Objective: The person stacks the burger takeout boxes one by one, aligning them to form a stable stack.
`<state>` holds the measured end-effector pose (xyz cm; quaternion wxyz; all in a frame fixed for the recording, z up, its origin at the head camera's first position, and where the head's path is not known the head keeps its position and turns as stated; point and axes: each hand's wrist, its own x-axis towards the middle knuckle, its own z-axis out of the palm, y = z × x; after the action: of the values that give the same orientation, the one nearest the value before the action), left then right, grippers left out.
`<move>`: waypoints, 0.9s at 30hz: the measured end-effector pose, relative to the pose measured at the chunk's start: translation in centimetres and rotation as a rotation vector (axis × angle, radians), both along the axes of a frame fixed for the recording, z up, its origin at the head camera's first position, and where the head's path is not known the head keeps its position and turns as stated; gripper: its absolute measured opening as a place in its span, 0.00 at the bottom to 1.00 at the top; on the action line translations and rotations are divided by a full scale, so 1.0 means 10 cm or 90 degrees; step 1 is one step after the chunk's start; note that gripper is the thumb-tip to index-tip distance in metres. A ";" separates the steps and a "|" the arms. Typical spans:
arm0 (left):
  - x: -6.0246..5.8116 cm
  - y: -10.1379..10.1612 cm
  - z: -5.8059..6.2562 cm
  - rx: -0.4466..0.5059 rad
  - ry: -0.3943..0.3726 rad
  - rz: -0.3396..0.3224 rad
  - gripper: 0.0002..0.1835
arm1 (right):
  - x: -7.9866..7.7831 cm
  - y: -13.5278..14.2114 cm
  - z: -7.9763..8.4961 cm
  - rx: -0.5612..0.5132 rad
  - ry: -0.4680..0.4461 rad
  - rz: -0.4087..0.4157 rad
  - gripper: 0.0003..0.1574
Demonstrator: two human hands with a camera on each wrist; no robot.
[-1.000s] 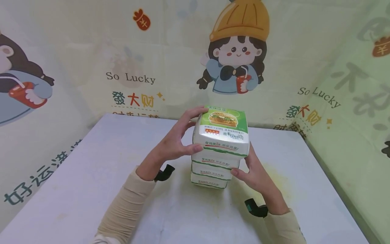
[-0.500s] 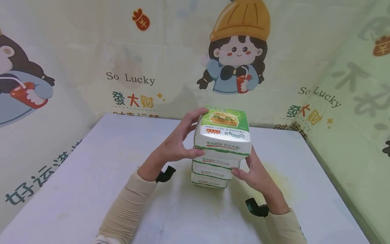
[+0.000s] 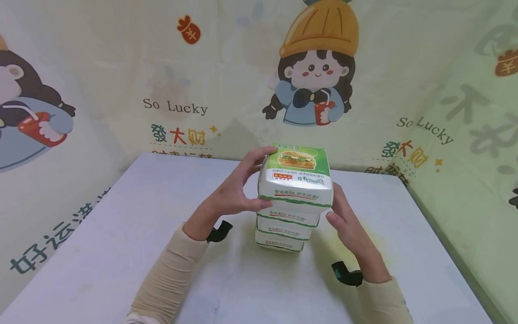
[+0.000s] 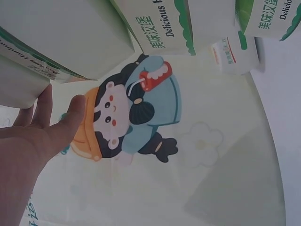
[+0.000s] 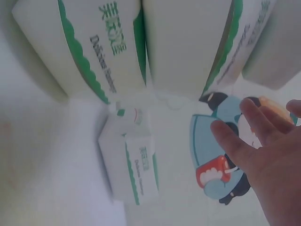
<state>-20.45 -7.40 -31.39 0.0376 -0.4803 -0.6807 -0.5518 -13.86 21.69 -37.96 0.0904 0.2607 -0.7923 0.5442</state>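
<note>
- head view: your stack of four boxes (image 3: 283,231) stands mid-table, between the left and right edges of the table (image 3: 121,270) and in from its far edge. your left hand (image 3: 238,189) holds the top box (image 3: 297,180), fingers bowed round its left side, thumb at the near corner; your right hand (image 3: 354,231) is beside the stack, gripping nothing.
- the top box seems to jut rightward past the second box (image 3: 289,217); an uneven release by your left hand could drag it and tip the pile.
- the square lids look like smooth, glossy card, white and green with scalloped rims.
- left wrist view: the lower halves seem to taper, so narrow bases could make a sideways nudge costly.
- right wrist view: your fingers (image 5: 233,141) are spread wide, apart from the card; swung back, they might knock it. a farther box (image 5: 136,165) shows beyond, and a toppling pile could strike it.
</note>
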 end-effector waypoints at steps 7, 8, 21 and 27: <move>0.01 -0.02 -0.01 -0.006 0.000 0.008 0.51 | -0.12 0.14 0.02 0.034 -0.038 -0.083 0.35; 0.01 -0.02 -0.01 -0.008 0.000 0.008 0.51 | -0.15 0.16 0.02 0.041 -0.043 -0.099 0.35; 0.03 -0.01 -0.02 -0.015 0.002 0.011 0.50 | -0.39 0.31 -0.08 0.131 -0.086 -0.214 0.45; 0.04 0.00 -0.03 -0.022 0.000 0.017 0.50 | -0.53 0.33 -0.16 0.163 -0.118 -0.242 0.50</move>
<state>-20.10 -7.43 -31.66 0.0366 -0.4715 -0.6965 -0.5397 -19.17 25.02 -39.57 0.0841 0.0651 -0.8947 0.4339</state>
